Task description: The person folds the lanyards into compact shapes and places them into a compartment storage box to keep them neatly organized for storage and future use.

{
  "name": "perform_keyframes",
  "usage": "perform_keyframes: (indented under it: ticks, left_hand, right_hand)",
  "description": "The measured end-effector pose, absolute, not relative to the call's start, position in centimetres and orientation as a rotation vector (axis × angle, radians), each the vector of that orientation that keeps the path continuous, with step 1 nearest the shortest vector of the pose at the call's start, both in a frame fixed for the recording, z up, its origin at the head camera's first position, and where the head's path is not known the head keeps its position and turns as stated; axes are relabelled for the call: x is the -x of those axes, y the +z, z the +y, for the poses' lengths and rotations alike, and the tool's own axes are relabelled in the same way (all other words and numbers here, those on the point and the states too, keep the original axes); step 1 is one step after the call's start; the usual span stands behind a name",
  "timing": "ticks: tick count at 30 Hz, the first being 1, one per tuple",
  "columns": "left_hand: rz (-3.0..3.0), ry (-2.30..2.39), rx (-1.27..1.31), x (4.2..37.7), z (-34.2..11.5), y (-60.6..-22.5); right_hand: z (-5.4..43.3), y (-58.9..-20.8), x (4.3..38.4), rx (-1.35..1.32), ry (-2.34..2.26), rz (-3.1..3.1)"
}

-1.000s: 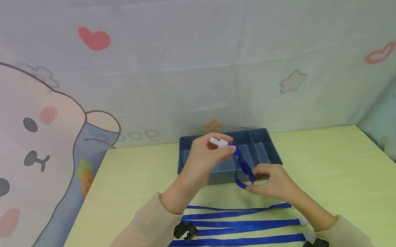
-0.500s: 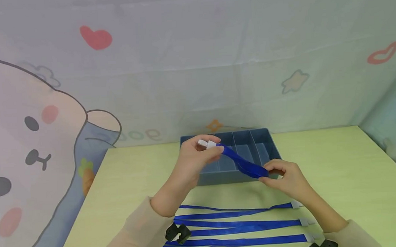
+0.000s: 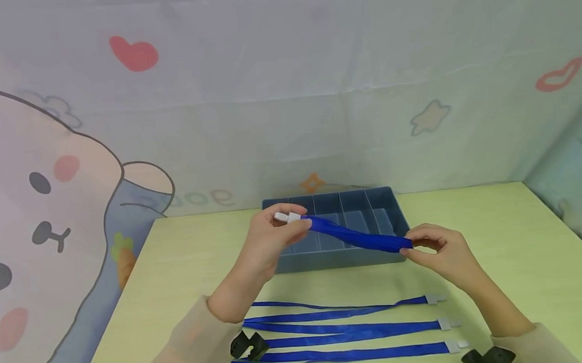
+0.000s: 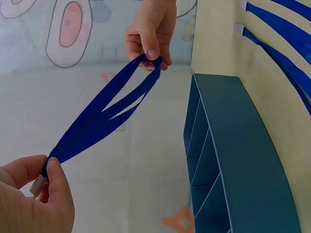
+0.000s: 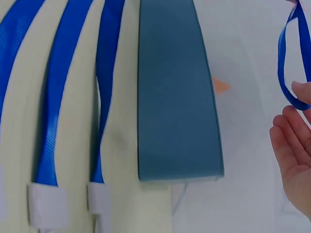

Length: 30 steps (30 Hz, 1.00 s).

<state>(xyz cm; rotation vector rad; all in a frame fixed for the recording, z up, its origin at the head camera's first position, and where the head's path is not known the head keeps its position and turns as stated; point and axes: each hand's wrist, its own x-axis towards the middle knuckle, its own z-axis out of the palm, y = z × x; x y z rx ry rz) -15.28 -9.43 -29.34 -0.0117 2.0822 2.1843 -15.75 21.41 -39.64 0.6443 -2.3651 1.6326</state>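
Note:
A folded blue lanyard point(image 3: 357, 238) with a white plastic clip point(image 3: 287, 217) is stretched between both hands above the front of a grey-blue divided tray point(image 3: 340, 259). My left hand point(image 3: 262, 248) pinches it between thumb and fingers beside the clip. At the other end, my right hand point(image 3: 445, 253) pinches the folded loops. In the left wrist view the lanyard's strands point(image 4: 92, 116) spread apart between the two hands. The right wrist view catches my right hand point(image 5: 296, 150) at its edge, thumb against a loop of blue strap point(image 5: 282, 63).
Three more blue lanyards lie side by side in front of the tray: a far one point(image 3: 335, 308), a middle one point(image 3: 375, 328) and a near one point(image 3: 376, 354), white clips to the right. A printed cloth point(image 3: 287, 95) hangs behind the pale table point(image 3: 493, 237).
The right hand has moved right and slightly up, the left hand left, drawing the lanyard from a drooping loop into a straighter band. The lanyards on the table have not moved.

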Motion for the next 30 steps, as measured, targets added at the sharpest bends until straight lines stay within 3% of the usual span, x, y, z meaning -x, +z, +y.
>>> perform_keyframes:
  ticks: [11, 30]
  left_hand:
    - [2.082, 2.157, 0.006, 15.3, -10.0, -30.1]
    - [2.113, 2.079, -0.039, 15.3, -10.6, -31.7]
  right_hand:
    - [22.8, -38.4, 15.3, -0.589, 1.909, -2.212]
    - [25.0, -37.8, 15.6, -0.914, 2.266, -2.048]
